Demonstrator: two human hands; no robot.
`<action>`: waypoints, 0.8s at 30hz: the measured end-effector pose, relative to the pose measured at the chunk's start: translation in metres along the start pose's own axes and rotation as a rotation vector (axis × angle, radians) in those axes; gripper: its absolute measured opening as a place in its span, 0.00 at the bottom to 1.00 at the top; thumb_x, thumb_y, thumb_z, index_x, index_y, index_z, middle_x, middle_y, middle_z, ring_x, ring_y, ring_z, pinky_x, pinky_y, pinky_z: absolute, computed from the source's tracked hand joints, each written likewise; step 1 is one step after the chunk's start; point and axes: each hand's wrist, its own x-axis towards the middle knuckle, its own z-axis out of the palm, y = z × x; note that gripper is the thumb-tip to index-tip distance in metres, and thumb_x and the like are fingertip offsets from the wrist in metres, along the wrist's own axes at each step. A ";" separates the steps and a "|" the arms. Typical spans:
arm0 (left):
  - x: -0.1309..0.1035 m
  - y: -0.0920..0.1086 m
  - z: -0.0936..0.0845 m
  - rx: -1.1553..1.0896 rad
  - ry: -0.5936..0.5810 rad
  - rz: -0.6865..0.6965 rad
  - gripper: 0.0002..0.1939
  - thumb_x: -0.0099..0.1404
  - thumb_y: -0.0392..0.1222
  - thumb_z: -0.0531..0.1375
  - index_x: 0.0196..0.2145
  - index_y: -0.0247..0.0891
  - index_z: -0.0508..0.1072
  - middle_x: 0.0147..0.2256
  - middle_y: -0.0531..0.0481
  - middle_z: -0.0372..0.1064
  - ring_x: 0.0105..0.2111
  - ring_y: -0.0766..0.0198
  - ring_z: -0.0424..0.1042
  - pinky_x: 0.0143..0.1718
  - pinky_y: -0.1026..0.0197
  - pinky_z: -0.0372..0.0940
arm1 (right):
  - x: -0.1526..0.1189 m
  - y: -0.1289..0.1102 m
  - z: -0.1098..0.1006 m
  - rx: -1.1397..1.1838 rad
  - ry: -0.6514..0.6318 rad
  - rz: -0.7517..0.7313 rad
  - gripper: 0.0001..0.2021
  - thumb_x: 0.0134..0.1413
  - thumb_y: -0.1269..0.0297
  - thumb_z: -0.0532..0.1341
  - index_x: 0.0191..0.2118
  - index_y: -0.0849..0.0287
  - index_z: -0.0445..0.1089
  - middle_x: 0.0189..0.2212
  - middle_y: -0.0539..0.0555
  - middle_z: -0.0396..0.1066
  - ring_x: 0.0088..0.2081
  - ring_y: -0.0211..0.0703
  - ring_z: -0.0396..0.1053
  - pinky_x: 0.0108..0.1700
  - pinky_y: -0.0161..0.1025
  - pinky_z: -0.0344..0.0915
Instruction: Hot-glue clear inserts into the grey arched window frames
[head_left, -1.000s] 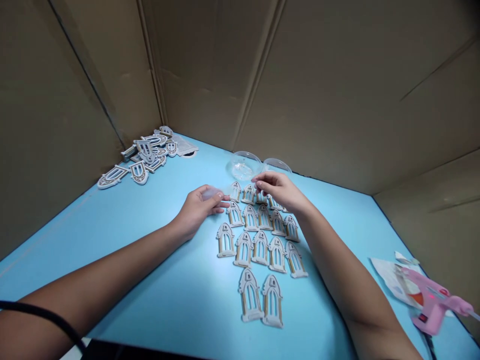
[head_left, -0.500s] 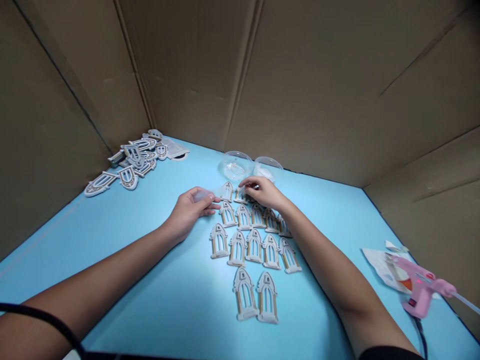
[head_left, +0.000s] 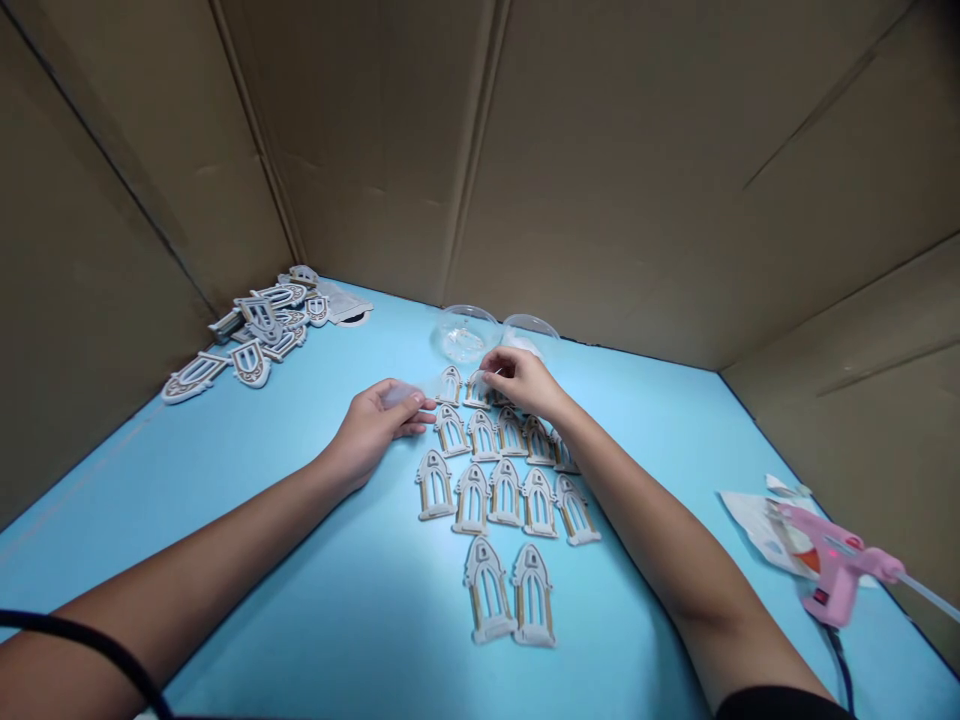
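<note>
My left hand (head_left: pixel 377 425) is closed on a translucent sheet (head_left: pixel 401 394), thumb on top, just left of the rows of small arched window frames (head_left: pixel 507 492). These are white with gold-brown sides and lie flat with their points away from me. Over the far row, my right hand (head_left: pixel 523 381) has thumb and forefinger pinched together above a window frame (head_left: pixel 477 390). Whatever is between those fingertips is too small to make out. Part of the far row is hidden under that hand. Two window frames (head_left: pixel 511 594) lie apart, nearest to me.
Two clear round bowls (head_left: pixel 465 334) stand behind the rows. More window frames (head_left: pixel 262 318) are heaped at the far left against the cardboard wall (head_left: pixel 360 150). To the right, a pink glue gun (head_left: pixel 836 570) rests by a white packet (head_left: pixel 757 520), its cord running toward me.
The view has shifted slightly. Both hands stay in nearly the same place; the right fingertips have moved very little over the far row.
</note>
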 end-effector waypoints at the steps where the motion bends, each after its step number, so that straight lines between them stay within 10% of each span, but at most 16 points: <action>1: 0.000 0.000 0.000 -0.001 0.000 -0.001 0.07 0.65 0.37 0.68 0.37 0.33 0.73 0.35 0.46 0.80 0.32 0.65 0.80 0.34 0.68 0.74 | 0.000 0.001 0.000 0.006 -0.002 0.008 0.06 0.53 0.65 0.64 0.38 0.59 0.74 0.35 0.53 0.77 0.36 0.42 0.73 0.41 0.38 0.68; 24: 0.002 -0.003 -0.003 0.010 -0.036 0.022 0.17 0.57 0.44 0.75 0.36 0.34 0.74 0.34 0.47 0.80 0.32 0.66 0.80 0.33 0.69 0.74 | -0.007 -0.007 0.005 -0.246 -0.083 -0.039 0.02 0.56 0.71 0.70 0.37 0.61 0.81 0.35 0.55 0.74 0.35 0.42 0.69 0.42 0.39 0.63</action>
